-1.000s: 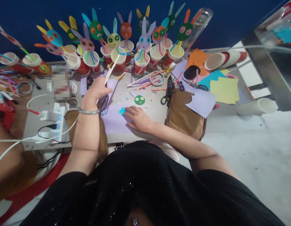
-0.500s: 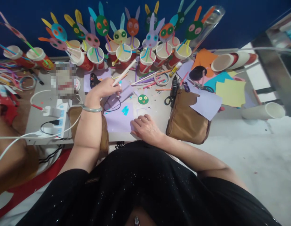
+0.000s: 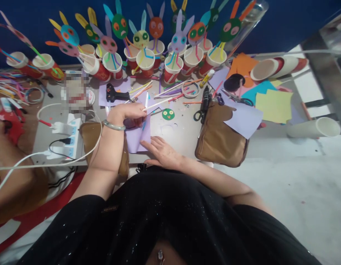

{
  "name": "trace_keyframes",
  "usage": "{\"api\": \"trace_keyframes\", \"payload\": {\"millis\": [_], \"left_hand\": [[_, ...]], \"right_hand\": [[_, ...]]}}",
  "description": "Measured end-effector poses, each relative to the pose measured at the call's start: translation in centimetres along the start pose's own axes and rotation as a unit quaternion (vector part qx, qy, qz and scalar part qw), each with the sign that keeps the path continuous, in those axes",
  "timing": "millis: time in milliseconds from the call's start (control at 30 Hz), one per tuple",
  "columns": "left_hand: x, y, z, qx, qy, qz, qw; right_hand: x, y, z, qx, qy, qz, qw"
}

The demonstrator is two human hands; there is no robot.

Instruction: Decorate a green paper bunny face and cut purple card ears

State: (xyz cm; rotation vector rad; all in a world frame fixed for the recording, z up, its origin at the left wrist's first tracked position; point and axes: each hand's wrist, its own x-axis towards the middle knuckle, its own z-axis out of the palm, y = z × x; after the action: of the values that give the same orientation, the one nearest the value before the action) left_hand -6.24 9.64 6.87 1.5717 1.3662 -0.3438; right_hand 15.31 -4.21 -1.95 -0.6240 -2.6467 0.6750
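My left hand (image 3: 134, 113), with a bracelet on the wrist, is closed around a thin white stick (image 3: 159, 104) that points to the right. It hovers over a sheet of purple paper (image 3: 134, 141), and its fingertips are partly hidden. My right hand (image 3: 163, 152) lies with fingers stretched out, fingertips on the right edge of that paper, which looks bent up. A green paper face (image 3: 168, 114) with yellow eyes lies just beyond the hands. Behind my left hand is a black glue gun (image 3: 116, 95).
Paper cups (image 3: 173, 75) holding rabbit figures line the back. Tape (image 3: 190, 89), scissors (image 3: 198, 115) and a brown pouch (image 3: 222, 140) lie right, beside coloured paper (image 3: 273, 106). A power strip (image 3: 72, 138) with cables sits left, near another person's arm (image 3: 16, 184).
My left hand has moved right and down, and the white stick now points lower. My right hand has shifted left with its fingers straightened, and the purple paper has moved left and bent.
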Motion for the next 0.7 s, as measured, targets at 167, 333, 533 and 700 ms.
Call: {"api": "trace_keyframes", "payload": {"millis": [167, 333, 533, 700], "left_hand": [[-0.2, 0.0, -0.6, 0.095, 0.066, 0.012, 0.993], [0.0, -0.1, -0.5, 0.120, 0.113, 0.009, 0.986], [-0.3, 0.2, -0.6, 0.109, 0.114, -0.009, 0.988], [-0.9, 0.7, -0.6, 0.070, 0.081, 0.015, 0.994]], "right_hand": [[3.1, -1.5, 1.1, -0.049, 0.004, -0.036, 0.998], [4.8, -2.8, 0.9, -0.090, -0.035, -0.073, 0.993], [4.4, -3.2, 0.7, -0.091, -0.050, -0.110, 0.988], [3.0, -2.8, 1.4, -0.065, -0.074, -0.136, 0.986]]}}
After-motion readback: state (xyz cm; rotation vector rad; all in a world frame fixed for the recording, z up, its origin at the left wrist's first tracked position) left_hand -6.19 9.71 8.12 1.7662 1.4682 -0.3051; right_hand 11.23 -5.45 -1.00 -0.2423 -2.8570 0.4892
